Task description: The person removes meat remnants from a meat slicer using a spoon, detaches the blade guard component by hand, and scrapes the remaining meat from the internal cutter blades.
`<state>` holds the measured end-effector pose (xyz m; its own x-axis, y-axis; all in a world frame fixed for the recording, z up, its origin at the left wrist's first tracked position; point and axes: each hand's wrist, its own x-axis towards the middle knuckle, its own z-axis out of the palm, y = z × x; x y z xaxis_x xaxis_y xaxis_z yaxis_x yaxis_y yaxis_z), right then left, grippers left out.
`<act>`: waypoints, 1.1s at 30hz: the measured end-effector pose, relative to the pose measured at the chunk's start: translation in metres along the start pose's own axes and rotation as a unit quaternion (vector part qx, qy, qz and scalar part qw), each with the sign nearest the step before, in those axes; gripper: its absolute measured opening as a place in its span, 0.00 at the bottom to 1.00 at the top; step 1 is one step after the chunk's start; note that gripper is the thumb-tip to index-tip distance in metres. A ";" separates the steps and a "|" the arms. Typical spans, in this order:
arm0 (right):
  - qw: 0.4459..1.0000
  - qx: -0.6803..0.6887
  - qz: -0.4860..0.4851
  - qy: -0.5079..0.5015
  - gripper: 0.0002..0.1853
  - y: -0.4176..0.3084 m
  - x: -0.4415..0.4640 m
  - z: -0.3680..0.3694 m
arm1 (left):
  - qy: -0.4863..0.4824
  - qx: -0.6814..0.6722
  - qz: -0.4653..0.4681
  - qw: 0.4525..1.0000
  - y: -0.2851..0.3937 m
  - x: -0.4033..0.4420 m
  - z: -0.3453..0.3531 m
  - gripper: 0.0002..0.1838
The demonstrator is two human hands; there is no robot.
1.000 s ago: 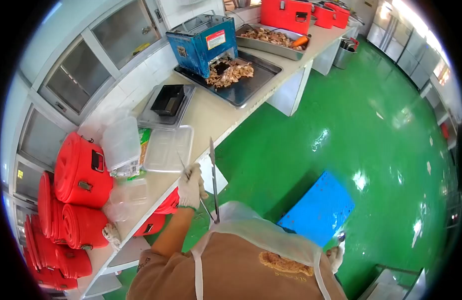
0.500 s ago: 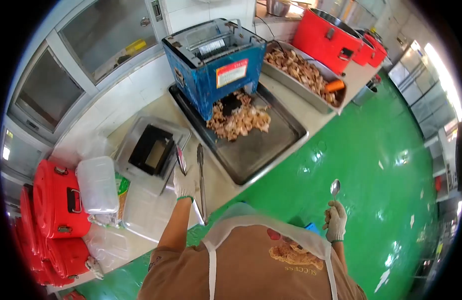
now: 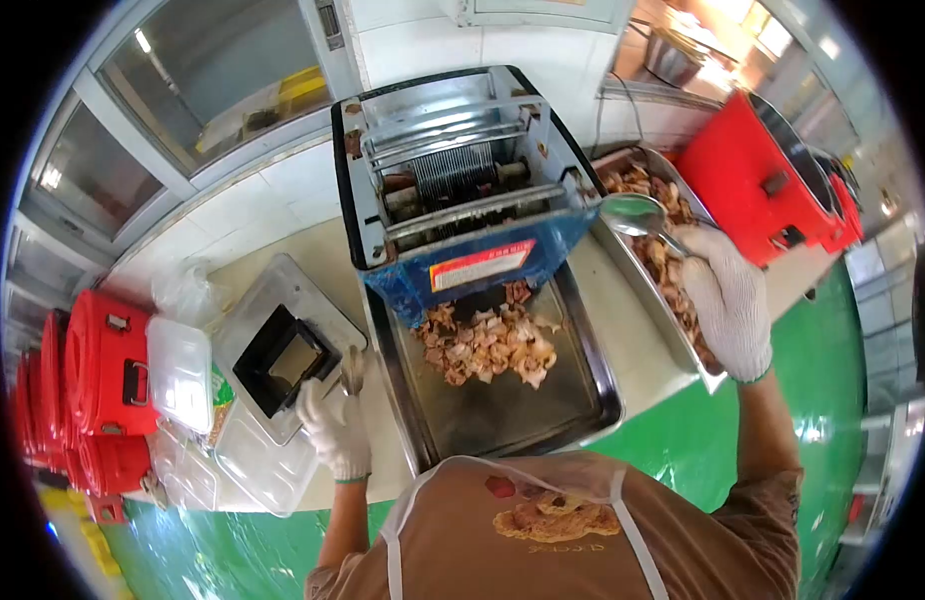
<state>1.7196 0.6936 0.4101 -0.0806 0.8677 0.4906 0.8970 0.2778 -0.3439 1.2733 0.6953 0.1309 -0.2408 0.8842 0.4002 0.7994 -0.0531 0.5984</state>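
Note:
My gloved right hand (image 3: 728, 300) is closed around the handle of a metal spoon (image 3: 635, 214). The spoon's bowl hangs over a long metal tray (image 3: 638, 290) of sliced meat (image 3: 663, 265), beside the blue cutting machine. My left hand (image 3: 335, 430), also gloved, is closed on metal tongs (image 3: 354, 372), partly hidden by the fingers. It is by the lower right corner of a black rectangular frame (image 3: 258, 365), which rests on a clear plastic lid. The blue machine (image 3: 483, 255) has exposed rollers on top. Cut meat pieces (image 3: 493, 345) lie below it on a dark tray (image 3: 483, 430).
Red lidded containers (image 3: 108, 390) are stacked at the left, next to a clear plastic box (image 3: 180, 370). An open red pot (image 3: 763, 180) stands at the back right. A power cord (image 3: 633, 105) hangs by the wall. Green floor (image 3: 663, 450) borders the counter's front edge.
My right hand has swung with the spoon from low over the floor to above the meat tray. My left hand has shifted left and down with the tongs. The view has moved closer to the machine.

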 end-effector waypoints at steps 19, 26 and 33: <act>0.865 -0.369 -0.295 -0.167 0.08 -0.005 0.169 0.077 | -0.089 -0.033 0.388 0.917 0.197 0.309 0.051 0.19; 0.862 -0.373 -0.299 -0.169 0.09 -0.003 0.179 0.092 | -0.123 -0.140 0.346 0.920 0.185 0.317 0.068 0.16; 0.849 -0.396 -0.254 -0.241 0.07 -0.003 0.187 0.097 | -0.140 -0.236 0.250 0.928 0.193 0.314 0.061 0.15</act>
<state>1.6600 0.8952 0.4250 -0.5422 0.8395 -0.0362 0.6881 0.4683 0.5543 1.3854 0.9906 0.3292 0.3006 0.7762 0.5543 0.4259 -0.6292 0.6501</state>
